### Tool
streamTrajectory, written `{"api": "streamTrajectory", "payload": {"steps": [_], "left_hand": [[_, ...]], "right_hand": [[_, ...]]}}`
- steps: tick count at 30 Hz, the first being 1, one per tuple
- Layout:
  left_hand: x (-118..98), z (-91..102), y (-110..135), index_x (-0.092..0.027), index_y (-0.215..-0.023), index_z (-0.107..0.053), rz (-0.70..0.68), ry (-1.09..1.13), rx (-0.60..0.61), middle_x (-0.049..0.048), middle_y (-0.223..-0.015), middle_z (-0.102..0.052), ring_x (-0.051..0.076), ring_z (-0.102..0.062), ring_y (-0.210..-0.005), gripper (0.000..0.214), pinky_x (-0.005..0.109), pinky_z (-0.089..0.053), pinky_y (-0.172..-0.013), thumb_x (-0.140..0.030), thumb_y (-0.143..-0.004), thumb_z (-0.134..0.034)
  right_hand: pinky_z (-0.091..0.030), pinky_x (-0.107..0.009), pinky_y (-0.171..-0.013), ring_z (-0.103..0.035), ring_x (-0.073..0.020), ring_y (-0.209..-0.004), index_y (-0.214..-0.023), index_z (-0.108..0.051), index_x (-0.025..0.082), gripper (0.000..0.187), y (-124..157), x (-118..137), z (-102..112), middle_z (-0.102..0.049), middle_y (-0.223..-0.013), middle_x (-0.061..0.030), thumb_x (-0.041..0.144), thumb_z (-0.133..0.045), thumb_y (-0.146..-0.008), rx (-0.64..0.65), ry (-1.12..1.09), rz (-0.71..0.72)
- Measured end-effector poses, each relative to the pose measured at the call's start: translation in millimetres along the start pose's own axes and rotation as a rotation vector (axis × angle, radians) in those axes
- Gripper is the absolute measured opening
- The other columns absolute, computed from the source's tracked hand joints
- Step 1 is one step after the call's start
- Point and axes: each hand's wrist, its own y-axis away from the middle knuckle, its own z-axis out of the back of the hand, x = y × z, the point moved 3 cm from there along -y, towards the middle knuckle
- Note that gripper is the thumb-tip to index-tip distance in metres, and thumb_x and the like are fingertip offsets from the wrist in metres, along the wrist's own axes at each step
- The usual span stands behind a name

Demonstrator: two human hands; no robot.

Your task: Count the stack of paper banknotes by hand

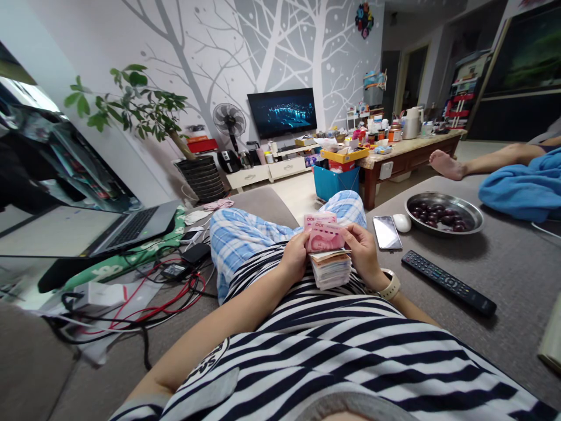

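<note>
I sit on a grey sofa with a thick stack of banknotes [331, 269] resting on my lap. My left hand [294, 257] is closed round the left side of the stack. My right hand [364, 251], with a pale watch on its wrist, pinches the pink top notes [324, 234], which are lifted and fanned above the pile. My knees in blue checked trousers [245, 234] rise just behind the money.
On the sofa to my right lie a phone [386, 232], a white mouse [401, 222], a metal bowl of dark fruit [443, 213] and a black remote [447, 282]. Another person's bare leg [482, 161] and a blue blanket [521, 190] are beyond. A laptop [131, 228] and tangled cables [144, 298] lie left.
</note>
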Motion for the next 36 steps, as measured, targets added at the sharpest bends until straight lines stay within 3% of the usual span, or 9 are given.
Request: {"api": "streamTrajectory", "payload": {"steps": [14,36], "left_hand": [[-2.3,1.1,2.8,-0.019,-0.063,-0.069,-0.039,-0.043,-0.035,0.0020,-0.066,-0.071,0.024,-0.070,-0.080,0.016,0.037,-0.058,-0.085,-0.032,-0.069,-0.076],[-4.3,-2.4,6.3,-0.021,-0.063,-0.065,-0.006,-0.007,0.011,0.0069,-0.075,-0.076,0.033,-0.073,-0.101,0.016,0.042,-0.059,-0.090,-0.031,-0.065,-0.077]], "right_hand": [[-0.033,-0.030,-0.055,-0.038,-0.0151,-0.057,-0.069,-0.059,0.023,0.038,0.1,-2.8,1.5,-0.045,-0.059,0.0034,0.054,-0.062,-0.091,-0.008,0.011,0.016],[-0.032,-0.029,-0.053,-0.038,-0.0145,-0.055,-0.066,-0.056,0.023,0.045,-0.1,-0.4,0.3,-0.044,-0.057,0.0034,0.061,-0.064,-0.089,-0.009,-0.001,0.006]]}}
